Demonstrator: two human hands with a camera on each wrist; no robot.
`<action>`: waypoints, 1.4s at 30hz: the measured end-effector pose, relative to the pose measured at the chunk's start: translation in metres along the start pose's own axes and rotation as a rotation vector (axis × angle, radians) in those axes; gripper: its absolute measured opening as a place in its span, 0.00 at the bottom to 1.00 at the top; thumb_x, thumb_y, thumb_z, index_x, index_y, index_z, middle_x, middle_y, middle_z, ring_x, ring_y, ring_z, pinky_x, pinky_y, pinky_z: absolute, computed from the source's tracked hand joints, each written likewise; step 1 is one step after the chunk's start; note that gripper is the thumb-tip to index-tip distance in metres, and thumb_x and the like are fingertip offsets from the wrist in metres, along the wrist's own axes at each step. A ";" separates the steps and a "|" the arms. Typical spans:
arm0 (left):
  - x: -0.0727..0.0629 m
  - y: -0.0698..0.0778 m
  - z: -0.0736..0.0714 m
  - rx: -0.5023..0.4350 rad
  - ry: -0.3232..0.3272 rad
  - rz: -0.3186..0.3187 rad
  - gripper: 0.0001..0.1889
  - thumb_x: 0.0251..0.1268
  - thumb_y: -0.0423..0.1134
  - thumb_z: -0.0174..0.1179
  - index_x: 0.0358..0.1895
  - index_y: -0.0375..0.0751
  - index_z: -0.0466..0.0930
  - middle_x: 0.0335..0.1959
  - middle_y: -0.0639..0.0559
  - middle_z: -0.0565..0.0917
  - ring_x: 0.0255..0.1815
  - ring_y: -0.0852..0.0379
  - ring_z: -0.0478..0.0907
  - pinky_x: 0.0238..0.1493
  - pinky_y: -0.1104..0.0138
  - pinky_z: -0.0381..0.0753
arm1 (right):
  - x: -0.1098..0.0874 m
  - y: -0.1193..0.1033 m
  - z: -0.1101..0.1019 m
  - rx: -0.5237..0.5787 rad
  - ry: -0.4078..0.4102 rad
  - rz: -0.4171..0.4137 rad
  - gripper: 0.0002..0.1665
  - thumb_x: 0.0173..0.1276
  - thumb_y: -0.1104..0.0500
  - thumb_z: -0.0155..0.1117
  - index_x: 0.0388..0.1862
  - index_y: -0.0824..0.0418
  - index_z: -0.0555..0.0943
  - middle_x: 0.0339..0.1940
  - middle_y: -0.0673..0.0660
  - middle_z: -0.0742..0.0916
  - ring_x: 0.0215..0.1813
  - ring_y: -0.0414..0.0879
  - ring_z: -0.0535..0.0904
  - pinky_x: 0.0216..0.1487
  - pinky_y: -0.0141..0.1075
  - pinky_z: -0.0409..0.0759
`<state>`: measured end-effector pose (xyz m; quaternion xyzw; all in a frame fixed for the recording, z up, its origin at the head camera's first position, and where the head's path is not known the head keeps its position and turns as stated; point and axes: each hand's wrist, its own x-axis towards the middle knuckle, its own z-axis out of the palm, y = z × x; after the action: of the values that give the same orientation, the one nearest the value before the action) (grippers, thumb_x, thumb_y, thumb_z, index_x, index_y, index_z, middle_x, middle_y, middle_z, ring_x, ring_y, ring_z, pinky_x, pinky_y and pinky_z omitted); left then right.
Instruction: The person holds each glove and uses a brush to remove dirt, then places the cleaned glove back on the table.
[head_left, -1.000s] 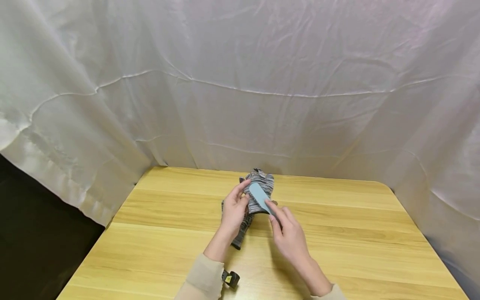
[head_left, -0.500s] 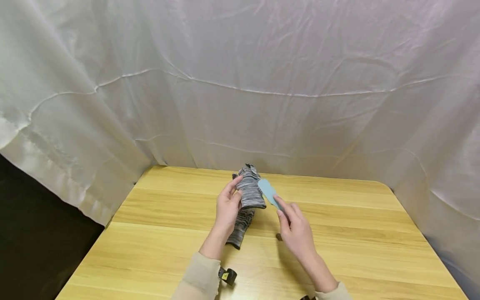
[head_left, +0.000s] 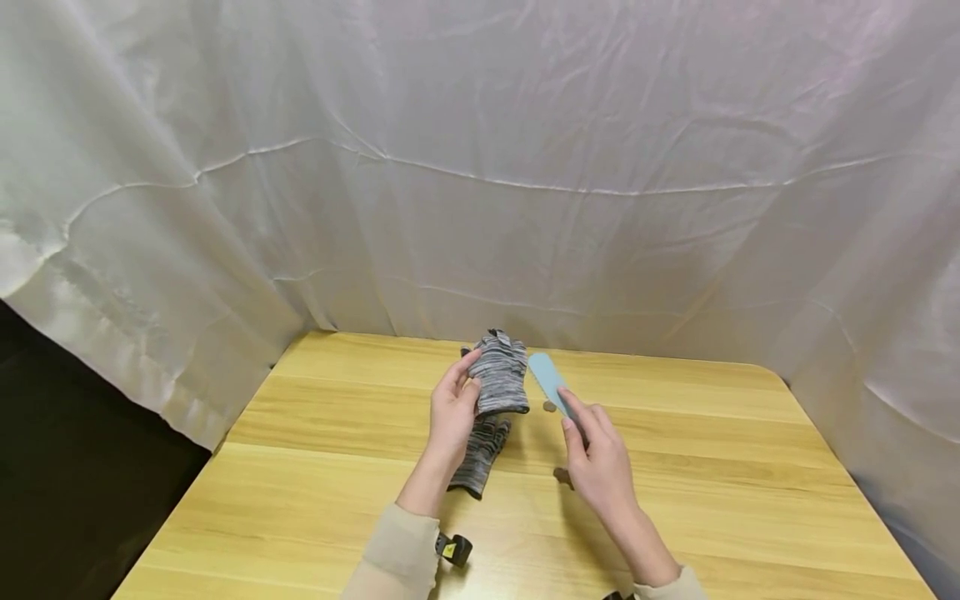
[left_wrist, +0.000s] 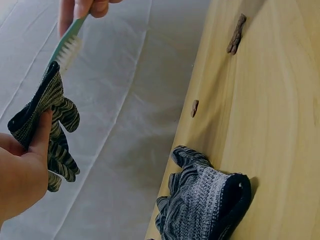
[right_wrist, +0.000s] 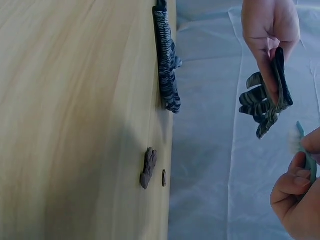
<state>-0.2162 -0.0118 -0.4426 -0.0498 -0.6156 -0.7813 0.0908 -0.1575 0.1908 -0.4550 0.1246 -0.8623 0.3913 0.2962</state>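
Over the table, my left hand (head_left: 452,417) pinches a grey-and-black knitted glove (head_left: 504,375) near its cuff, thumb on one side and fingers on the other. My right hand (head_left: 600,462) grips the handle of a light blue brush (head_left: 546,372), one finger lying along its back. White bristles (left_wrist: 69,51) show in the left wrist view, facing down. Seen from the head, a narrow gap parts the brush from the right edge of the glove. A second matching glove (head_left: 477,461) lies on the table below my left hand, partly covered by it in the head view.
Two brown lumps lie on the wooden table (head_left: 712,483): a small one (left_wrist: 195,108) and a longer one (left_wrist: 236,34). Behind the table's back edge hangs a pale grey curtain (head_left: 480,233). A black device (head_left: 454,550) with a yellow label sits at the left wrist.
The brush has come off the face of the held glove and moved right with my right hand. The held glove has shifted slightly left. Both brown lumps now show beside the right hand.
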 end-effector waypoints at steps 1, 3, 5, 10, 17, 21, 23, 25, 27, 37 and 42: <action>-0.001 0.000 0.000 0.011 -0.002 0.000 0.25 0.76 0.24 0.49 0.73 0.39 0.74 0.79 0.44 0.68 0.22 0.65 0.61 0.24 0.76 0.64 | 0.000 0.000 0.000 0.002 0.002 -0.009 0.28 0.73 0.71 0.64 0.70 0.57 0.80 0.38 0.55 0.82 0.26 0.36 0.66 0.25 0.30 0.69; -0.002 -0.001 0.001 0.029 -0.007 0.001 0.25 0.76 0.25 0.49 0.73 0.40 0.74 0.79 0.44 0.67 0.24 0.67 0.63 0.23 0.77 0.64 | 0.000 -0.001 0.000 0.010 0.008 -0.034 0.28 0.72 0.71 0.64 0.70 0.58 0.80 0.38 0.55 0.82 0.26 0.36 0.66 0.24 0.30 0.69; -0.003 -0.001 0.002 0.038 -0.016 0.001 0.25 0.77 0.25 0.49 0.73 0.40 0.74 0.80 0.44 0.66 0.24 0.67 0.63 0.23 0.77 0.64 | 0.000 -0.002 0.001 0.021 0.012 -0.058 0.29 0.71 0.72 0.65 0.69 0.58 0.81 0.38 0.54 0.82 0.26 0.35 0.66 0.24 0.30 0.69; -0.006 -0.003 0.008 0.035 -0.050 0.013 0.25 0.77 0.24 0.49 0.73 0.38 0.73 0.80 0.41 0.66 0.22 0.65 0.61 0.24 0.77 0.65 | -0.001 -0.004 0.003 0.045 0.015 -0.105 0.29 0.70 0.73 0.65 0.69 0.58 0.81 0.36 0.52 0.80 0.26 0.34 0.65 0.23 0.29 0.68; -0.009 -0.005 0.013 0.053 -0.081 0.007 0.25 0.77 0.25 0.50 0.73 0.39 0.73 0.79 0.43 0.67 0.21 0.66 0.63 0.25 0.77 0.67 | -0.005 -0.008 0.008 0.036 0.006 -0.135 0.30 0.69 0.72 0.66 0.69 0.56 0.81 0.33 0.49 0.78 0.27 0.34 0.65 0.24 0.28 0.68; -0.009 -0.006 0.016 0.050 -0.092 0.002 0.25 0.77 0.24 0.49 0.74 0.40 0.73 0.77 0.44 0.70 0.23 0.66 0.63 0.26 0.77 0.67 | -0.007 -0.010 0.012 0.039 0.002 -0.155 0.30 0.68 0.72 0.67 0.69 0.57 0.81 0.35 0.50 0.79 0.29 0.34 0.66 0.25 0.28 0.69; -0.010 -0.007 0.017 0.044 -0.096 0.006 0.25 0.77 0.24 0.49 0.74 0.39 0.73 0.75 0.44 0.72 0.24 0.66 0.64 0.26 0.77 0.68 | -0.008 -0.011 0.014 0.040 -0.007 -0.164 0.30 0.68 0.72 0.67 0.68 0.57 0.82 0.35 0.49 0.79 0.29 0.34 0.66 0.25 0.28 0.69; -0.010 -0.007 0.018 0.042 -0.100 0.007 0.25 0.77 0.24 0.48 0.74 0.40 0.73 0.73 0.43 0.74 0.24 0.66 0.64 0.26 0.77 0.68 | -0.009 -0.012 0.015 0.044 -0.018 -0.166 0.29 0.68 0.72 0.67 0.68 0.58 0.82 0.35 0.49 0.78 0.29 0.33 0.65 0.25 0.28 0.68; -0.011 -0.008 0.019 0.040 -0.102 0.011 0.25 0.77 0.24 0.48 0.73 0.39 0.73 0.71 0.42 0.75 0.23 0.66 0.64 0.26 0.77 0.67 | -0.010 -0.013 0.015 0.045 -0.028 -0.158 0.29 0.69 0.72 0.67 0.68 0.58 0.82 0.35 0.48 0.78 0.28 0.33 0.65 0.24 0.28 0.68; -0.011 -0.007 0.019 0.025 -0.102 -0.020 0.25 0.78 0.25 0.48 0.74 0.42 0.73 0.70 0.44 0.76 0.27 0.64 0.65 0.29 0.76 0.67 | -0.011 -0.011 0.016 0.032 -0.045 -0.115 0.29 0.70 0.71 0.67 0.69 0.56 0.81 0.34 0.47 0.77 0.26 0.32 0.64 0.22 0.27 0.67; -0.011 -0.007 0.019 0.004 -0.097 -0.024 0.25 0.78 0.25 0.48 0.74 0.42 0.73 0.74 0.45 0.74 0.28 0.63 0.66 0.29 0.76 0.68 | -0.010 -0.010 0.016 0.021 -0.036 -0.109 0.29 0.70 0.71 0.67 0.68 0.56 0.81 0.35 0.48 0.78 0.26 0.32 0.65 0.22 0.27 0.67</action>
<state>-0.2079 0.0092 -0.4467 -0.0803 -0.6212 -0.7778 0.0515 -0.1516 0.1722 -0.4635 0.1817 -0.8554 0.3810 0.3001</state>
